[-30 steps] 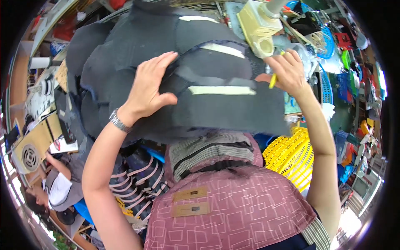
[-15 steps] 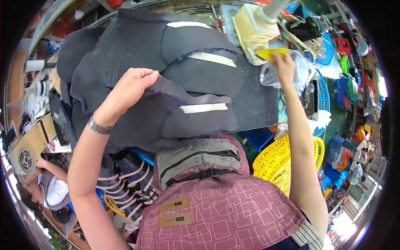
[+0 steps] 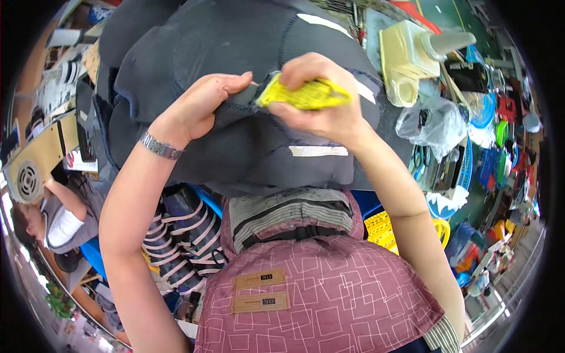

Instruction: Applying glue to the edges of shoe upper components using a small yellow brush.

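Note:
Dark grey thick fabric pieces, sewn along dark seams, lie layered in front of me. Pale strips such as the upper white strip and the lower white strip are on them. My left hand, a metal watch on its wrist, pinches a raised fabric edge between thumb and fingers. In my right hand is a flat yellow plastic tool, gripped between thumb and fingers. Its tip meets the seam edge just right of my left fingertips. The tool is motion-blurred, so its exact kind is unclear.
A cream plastic container with a spout stands at the far right, beside a clear plastic bag. A yellow basket is below the table's right side. Bundled dark pieces hang lower left. Another person sits at the left.
My right hand has brought the yellow tool left from beside the cream container to the fabric seam. My left hand still pinches the fabric. The view has shifted, moving the container rightward in the picture.

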`<action>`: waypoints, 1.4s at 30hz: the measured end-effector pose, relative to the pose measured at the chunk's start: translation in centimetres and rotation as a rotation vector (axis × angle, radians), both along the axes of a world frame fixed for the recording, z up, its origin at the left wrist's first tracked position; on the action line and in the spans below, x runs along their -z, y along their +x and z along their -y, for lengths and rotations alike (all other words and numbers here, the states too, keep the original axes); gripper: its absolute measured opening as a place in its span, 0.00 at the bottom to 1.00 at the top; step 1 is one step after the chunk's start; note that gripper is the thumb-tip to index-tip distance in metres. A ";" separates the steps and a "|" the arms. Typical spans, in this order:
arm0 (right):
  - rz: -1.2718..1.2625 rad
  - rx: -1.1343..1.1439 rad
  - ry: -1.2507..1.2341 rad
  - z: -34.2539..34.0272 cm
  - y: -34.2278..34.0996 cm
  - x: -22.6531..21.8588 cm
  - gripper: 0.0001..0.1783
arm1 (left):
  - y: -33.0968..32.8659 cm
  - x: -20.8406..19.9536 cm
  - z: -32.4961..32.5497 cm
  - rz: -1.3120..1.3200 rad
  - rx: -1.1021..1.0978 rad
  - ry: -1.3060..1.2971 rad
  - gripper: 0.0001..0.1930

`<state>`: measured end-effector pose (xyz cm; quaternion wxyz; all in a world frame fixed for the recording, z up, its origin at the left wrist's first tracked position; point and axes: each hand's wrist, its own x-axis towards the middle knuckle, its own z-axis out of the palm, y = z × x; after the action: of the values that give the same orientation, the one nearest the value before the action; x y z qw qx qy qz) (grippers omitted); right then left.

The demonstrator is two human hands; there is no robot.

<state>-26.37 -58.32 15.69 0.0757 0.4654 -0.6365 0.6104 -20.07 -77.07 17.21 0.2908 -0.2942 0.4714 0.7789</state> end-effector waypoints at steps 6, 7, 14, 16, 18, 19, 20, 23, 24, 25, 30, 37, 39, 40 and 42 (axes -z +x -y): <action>0.175 -0.030 0.351 -5.4 2.2 1.9 0.14 | 1.4 -1.5 1.6 -0.096 0.017 -0.016 0.14; 0.224 -0.040 0.362 -6.4 2.2 1.7 0.14 | 1.7 -1.9 1.9 -0.183 0.076 -0.110 0.16; 0.580 0.160 -0.148 -10.5 -3.0 -3.6 0.12 | 9.5 -17.5 10.4 -0.567 -0.129 -0.727 0.19; 0.663 0.229 -0.073 -11.2 -5.0 -3.1 0.13 | 16.7 -20.9 21.1 -0.481 -0.672 -0.760 0.20; 0.660 0.304 0.132 -11.0 -5.4 -2.7 0.13 | 18.8 -20.2 26.2 -0.473 -0.717 -0.756 0.21; 0.622 0.343 0.270 -10.4 -5.1 -2.8 0.14 | 19.3 -19.5 28.0 -0.439 -0.779 -0.757 0.22; 0.570 0.238 0.484 -9.7 -5.0 -2.9 0.15 | 20.9 -19.5 30.0 -0.401 -0.852 -0.780 0.24; -0.350 0.313 0.855 -7.4 -4.5 -1.8 0.16 | 21.4 -15.4 32.8 -0.382 -0.743 -0.848 0.27; -0.395 0.274 0.907 -7.3 -4.3 -2.0 0.16 | 20.6 -13.8 32.7 -0.409 -0.629 -1.311 0.27; -0.441 0.228 0.946 -7.0 -4.3 -2.1 0.16 | 19.7 -13.3 32.1 -0.424 -0.493 -1.782 0.28; -0.289 0.175 1.157 -7.6 -0.7 0.6 0.27 | 0.6 -6.1 2.6 -1.197 0.247 -1.755 0.36; -0.103 0.233 1.319 -7.0 1.5 0.9 0.35 | -8.5 3.3 -3.7 -1.293 0.115 -1.453 0.19; -0.427 0.368 1.258 -8.8 1.6 5.5 0.33 | -8.0 -4.0 -4.1 -1.182 -0.076 -1.446 0.21; -0.792 0.488 1.192 -9.7 2.0 7.9 0.31 | -6.7 -7.1 -3.5 -1.239 -0.053 -1.542 0.20; -0.265 0.604 0.633 -11.3 0.3 6.4 0.26 | -4.1 -11.1 -3.8 -1.546 0.144 -1.463 0.18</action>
<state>-26.03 -47.04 9.30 0.1851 0.3334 -0.8836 0.2718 -24.16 -73.28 28.34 -0.2894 0.2052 0.8973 0.2626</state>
